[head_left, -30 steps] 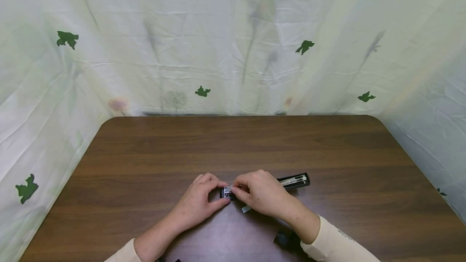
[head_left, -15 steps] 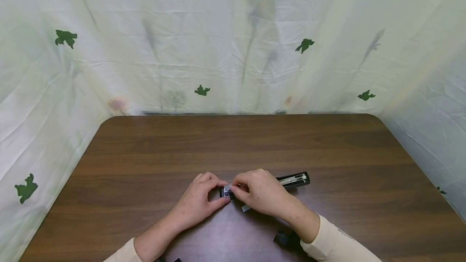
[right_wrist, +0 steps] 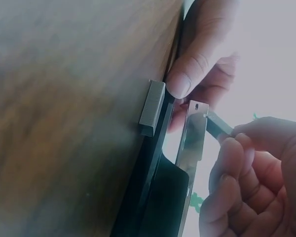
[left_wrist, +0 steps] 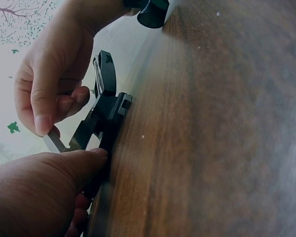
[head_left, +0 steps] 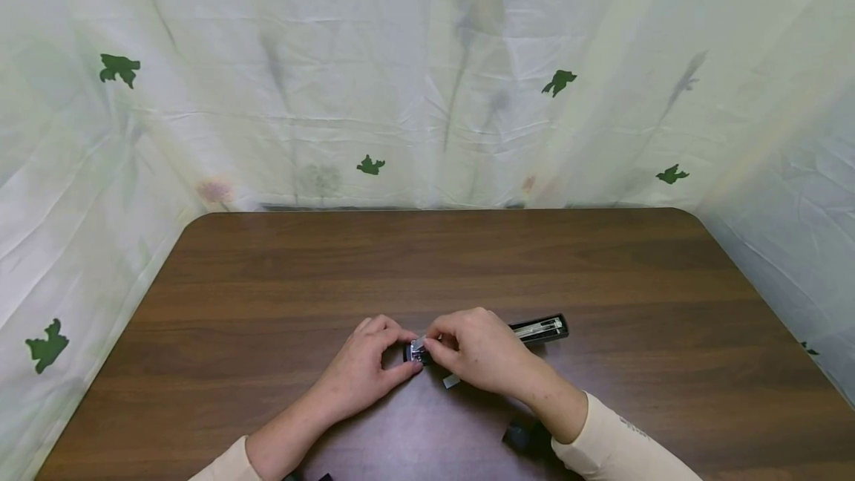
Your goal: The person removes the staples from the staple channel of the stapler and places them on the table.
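A black stapler (head_left: 549, 328) lies opened out on the table, its silvery magazine (right_wrist: 191, 136) showing in the right wrist view. My left hand (head_left: 364, 370) grips the stapler's near-left end between thumb and fingers. Just above the magazine's end, my right hand (head_left: 484, 353) pinches a short grey strip of staples (right_wrist: 219, 125) between thumb and index finger. One end of that strip touches or almost touches the metal. A second staple strip (right_wrist: 153, 108) lies beside the stapler, partly covered by my right hand in the head view.
A dark object (head_left: 524, 436) is by my right wrist, partly behind the sleeve. Small dark pieces (head_left: 325, 477) show at the bottom edge near my left forearm. The brown table (head_left: 427, 266) ends at a pale patterned curtain (head_left: 427, 80).
Both hands stay at the stapler in nearly the same pose. The right hand's fingers shift only very slightly at the strip, and the head view tilts a little.
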Tool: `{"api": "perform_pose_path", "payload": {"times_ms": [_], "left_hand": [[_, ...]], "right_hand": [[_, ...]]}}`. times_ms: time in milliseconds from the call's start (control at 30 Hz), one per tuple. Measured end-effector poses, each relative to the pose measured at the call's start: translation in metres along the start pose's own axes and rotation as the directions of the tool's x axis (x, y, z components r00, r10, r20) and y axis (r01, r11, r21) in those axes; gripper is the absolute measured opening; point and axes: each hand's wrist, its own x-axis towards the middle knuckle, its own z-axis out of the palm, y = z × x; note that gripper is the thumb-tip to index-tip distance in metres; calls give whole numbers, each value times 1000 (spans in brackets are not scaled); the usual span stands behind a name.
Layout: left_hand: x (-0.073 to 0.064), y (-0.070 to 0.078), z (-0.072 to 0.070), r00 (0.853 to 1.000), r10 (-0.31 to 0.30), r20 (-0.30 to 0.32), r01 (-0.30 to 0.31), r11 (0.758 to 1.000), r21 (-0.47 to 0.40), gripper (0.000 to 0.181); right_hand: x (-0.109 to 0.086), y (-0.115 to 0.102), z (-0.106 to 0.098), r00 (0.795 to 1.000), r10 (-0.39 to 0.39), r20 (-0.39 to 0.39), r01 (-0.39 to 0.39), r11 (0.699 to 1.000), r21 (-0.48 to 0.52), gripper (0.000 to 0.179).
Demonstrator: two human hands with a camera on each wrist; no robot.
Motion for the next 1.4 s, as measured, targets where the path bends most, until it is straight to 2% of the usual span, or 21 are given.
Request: {"api": "perform_pose_path", "payload": {"times_ms": [133, 333, 1233, 1400], "left_hand": [[0, 0, 0, 1000, 6, -7, -6, 1000, -3, 30], [0, -1, 1, 1000, 16, -19, -17, 1000, -7, 29], [0, 0, 0, 999, 38, -29, -38, 999, -2, 27], [0, -1, 0, 999, 40, -27, -40, 999, -7, 28]], "right_hand": [[0, 0, -1, 1000, -13, -4, 13, 999, 39, 8], [-1, 1, -1, 997, -73, 9, 71, 992, 103, 9], [-2, 0, 2, 986, -148, 71, 141, 986, 92, 7], [-2, 0, 3, 978, -191, 82, 184, 979, 84, 10]]}}
